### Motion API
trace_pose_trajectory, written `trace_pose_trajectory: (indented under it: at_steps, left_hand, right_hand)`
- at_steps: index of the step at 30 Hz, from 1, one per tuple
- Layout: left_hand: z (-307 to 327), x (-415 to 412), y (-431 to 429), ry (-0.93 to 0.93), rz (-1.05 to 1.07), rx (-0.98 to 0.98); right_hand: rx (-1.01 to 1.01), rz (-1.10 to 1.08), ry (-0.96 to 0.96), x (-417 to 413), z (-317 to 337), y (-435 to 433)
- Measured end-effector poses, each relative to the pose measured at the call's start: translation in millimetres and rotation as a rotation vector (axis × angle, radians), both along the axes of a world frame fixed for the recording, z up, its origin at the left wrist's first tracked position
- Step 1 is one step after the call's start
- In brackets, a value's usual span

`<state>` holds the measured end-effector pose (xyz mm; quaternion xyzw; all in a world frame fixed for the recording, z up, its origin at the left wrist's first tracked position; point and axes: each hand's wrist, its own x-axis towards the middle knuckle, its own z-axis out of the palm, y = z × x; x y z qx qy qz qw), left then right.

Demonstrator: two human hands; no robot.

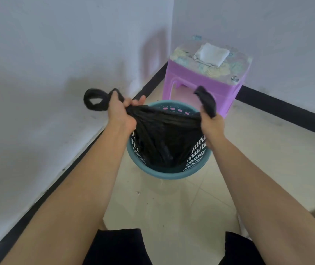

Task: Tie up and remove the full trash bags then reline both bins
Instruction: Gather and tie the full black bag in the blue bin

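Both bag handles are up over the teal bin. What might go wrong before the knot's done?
1. The right hand grips a short handle end; it may slip while knotting.
2. The black bag is taut between it and the left hand; pulling harder might tear it.
3. The bag sits inside the teal bin, so lifting may drag the bin along.

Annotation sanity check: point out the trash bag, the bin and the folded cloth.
trash bag (pixel 160 134), head view, on the black stretched body over the bin's opening.
bin (pixel 164 175), head view, on the near teal rim.
folded cloth (pixel 211 54), head view, on the middle of its white top face.
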<state>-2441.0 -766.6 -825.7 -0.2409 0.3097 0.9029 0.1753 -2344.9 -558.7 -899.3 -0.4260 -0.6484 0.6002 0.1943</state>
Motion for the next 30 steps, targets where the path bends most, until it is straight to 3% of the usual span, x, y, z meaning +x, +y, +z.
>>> trace_pose_trajectory:
  at_steps: [2, 4, 9, 12, 15, 18, 20, 24, 26, 30]
  left_hand:
    - [1.7, 0.1, -11.7, -0.036, 0.013, 0.052]
    - [-3.6, 3.6, -16.1, 0.022, -0.107, -0.038]
    - [-8.5, 21.7, -12.8, 0.353, -0.520, -0.467]
    - [-12.6, 32.3, -12.0, 0.509, -0.707, -0.583]
    - [-12.6, 33.8, -9.2, 0.524, -0.648, -0.626]
    - [-10.4, 21.7, -14.3, 0.344, -0.410, -0.512]
    - [-11.8, 10.0, -25.4, 0.275, -0.323, -0.461]
    - [-17.3, -2.7, -39.4, 0.315, -0.377, -0.382]
    - [-18.9, -3.0, -38.8, 0.297, -0.429, -0.239]
    - [-22.6, 3.8, -33.4, 0.215, -0.438, -0.120]
  right_hand:
    - [-0.097, -0.124, 0.034, 6.8, 4.7, 7.7]
    - [-0.091, -0.115, 0.062, 8.7, 11.2, 6.7]
    - [0.175, 0.435, -0.063, 13.3, 28.7, -16.1]
    - [0.289, 0.658, 0.048, 8.1, 35.8, -38.8]
    - [0.438, 0.871, 0.045, -1.6, 32.0, -53.4]
    - [0.586, 0.929, -0.137, 1.6, 18.9, -47.3]
    - [0.599, 0.935, -0.123, 11.4, 9.2, -39.1]
    - [0.649, 0.984, -0.035, 25.9, -3.7, -30.2]
    - [0.590, 0.948, -0.013, 26.5, -8.5, -29.2]
    - [0.274, 0.547, 0.083, 23.2, -4.5, -37.5]
